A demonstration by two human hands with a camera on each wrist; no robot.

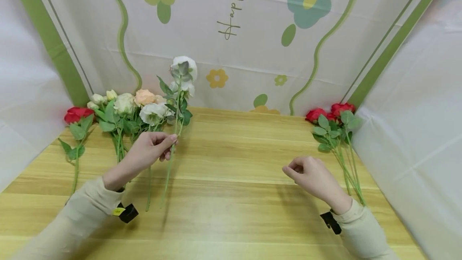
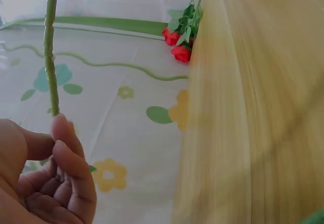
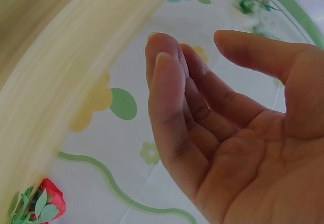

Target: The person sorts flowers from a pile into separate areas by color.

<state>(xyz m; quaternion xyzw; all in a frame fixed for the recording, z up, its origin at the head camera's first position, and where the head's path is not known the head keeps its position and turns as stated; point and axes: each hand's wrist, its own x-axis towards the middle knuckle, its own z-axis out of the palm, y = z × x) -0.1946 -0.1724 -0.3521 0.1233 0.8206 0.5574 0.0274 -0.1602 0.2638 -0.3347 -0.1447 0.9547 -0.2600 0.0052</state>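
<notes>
Between thumb and fingers, my left hand pinches the green stem of a white artificial flower, lifted over the table. The flower has white blooms and green leaves at its top, and the stem's lower end hangs down below the hand. In the left wrist view the thorny-looking stem rises from my fingertips. My right hand hovers over the right side of the table, fingers loosely bent and thumb apart, with nothing in it. Nearest to it lie red roses with leafy stems, at the table's right edge.
Left on the wooden table lie a single red rose, a pale green-white flower, a peach flower and a white flower, their stems overlapping. A printed cloth hangs behind; white sheets flank both sides.
</notes>
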